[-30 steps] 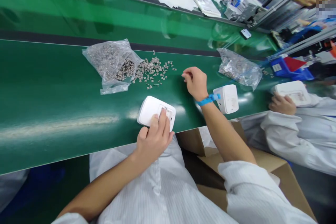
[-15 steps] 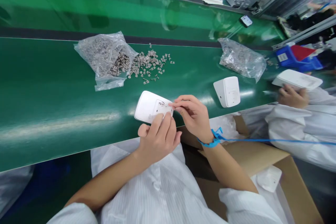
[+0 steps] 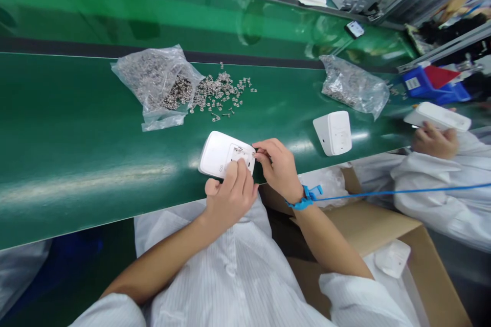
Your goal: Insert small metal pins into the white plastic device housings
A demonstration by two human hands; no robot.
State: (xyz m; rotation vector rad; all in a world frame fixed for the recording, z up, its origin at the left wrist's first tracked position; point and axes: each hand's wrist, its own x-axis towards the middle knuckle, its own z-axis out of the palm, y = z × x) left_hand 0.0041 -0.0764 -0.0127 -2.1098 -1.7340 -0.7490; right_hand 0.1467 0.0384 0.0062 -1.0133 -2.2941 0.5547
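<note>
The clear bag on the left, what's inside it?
The clear bag holds a heap of small silver metal parts; more lie spilled on the green belt by its mouth. What exactly they are is too small to tell.

Left hand [image 3: 229, 195] pressing white casing [image 3: 224, 155] onto green tabletop [image 3: 76, 153]; right hand [image 3: 278, 166] pinching at its right edge.
</note>
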